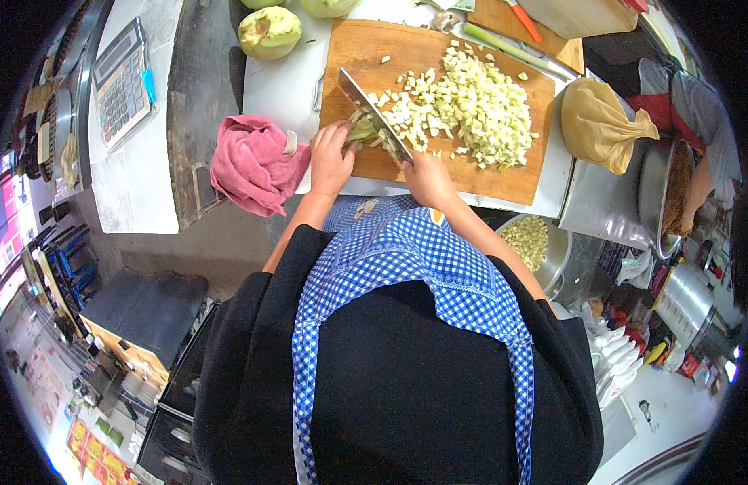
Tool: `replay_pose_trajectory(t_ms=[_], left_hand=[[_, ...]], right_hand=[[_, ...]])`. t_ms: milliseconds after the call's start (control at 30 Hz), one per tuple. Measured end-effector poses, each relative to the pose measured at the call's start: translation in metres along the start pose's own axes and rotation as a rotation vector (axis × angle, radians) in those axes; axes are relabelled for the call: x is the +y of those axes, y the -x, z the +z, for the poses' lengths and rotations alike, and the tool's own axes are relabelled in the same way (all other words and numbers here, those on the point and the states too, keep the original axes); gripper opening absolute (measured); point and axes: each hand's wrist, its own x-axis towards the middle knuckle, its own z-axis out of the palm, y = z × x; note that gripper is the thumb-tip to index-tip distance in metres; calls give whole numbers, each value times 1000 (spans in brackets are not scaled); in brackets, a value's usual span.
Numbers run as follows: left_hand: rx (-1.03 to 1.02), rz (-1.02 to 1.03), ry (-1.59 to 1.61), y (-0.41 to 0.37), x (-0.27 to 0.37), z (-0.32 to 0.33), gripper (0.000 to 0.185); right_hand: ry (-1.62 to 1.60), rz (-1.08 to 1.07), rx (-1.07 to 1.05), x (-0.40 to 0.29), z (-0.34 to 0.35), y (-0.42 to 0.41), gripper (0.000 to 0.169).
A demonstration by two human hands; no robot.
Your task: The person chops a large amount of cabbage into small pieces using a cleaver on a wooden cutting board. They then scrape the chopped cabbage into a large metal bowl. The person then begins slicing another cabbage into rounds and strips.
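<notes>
My right hand (431, 180) grips a cleaver (374, 112) by its handle, which my fingers hide. The blade stands edge-down on a wooden cutting board (507, 183), slanting from upper left to lower right. Against its left side my left hand (333, 154) holds a bundle of pale green vegetable strips (363, 128), fingers curled over them. Small strips and bits lie along the blade. To its right spreads a big heap of diced pale green vegetable (486, 112), with looser cubes trailing toward the blade.
A pink towel (258, 163) lies left of the board; peeled pale green vegetables (269, 33) sit beyond it. A leek stalk (513, 48), garlic (446, 21) and orange-handled knife (525, 23) lie behind. At right are a tied tan bag (601, 124), a metal bowl of dice (525, 242) and another person's arm (696, 194).
</notes>
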Motion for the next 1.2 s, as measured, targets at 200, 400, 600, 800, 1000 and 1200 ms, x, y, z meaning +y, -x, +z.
replay_pose_trajectory(t_ms=[200, 400, 600, 800, 1000, 1200], left_hand=[[90, -20, 28, 1, 14, -5, 34], [100, -2, -6, 8, 3, -2, 26], [98, -44, 41, 11, 10, -8, 32], [47, 0, -11, 16, 5, -12, 37], [41, -13, -50, 5, -4, 2, 33], [62, 11, 47, -31, 33, 42, 31]], right_hand=[[-129, 38, 70, -6, 3, -13, 21], [36, 5, -43, 3, 6, -6, 20], [-87, -28, 17, -7, -2, -4, 20], [80, 32, -87, -1, 11, -2, 20], [-89, 71, -22, 5, 3, -9, 23], [-189, 291, 137, 45, -28, -6, 23]])
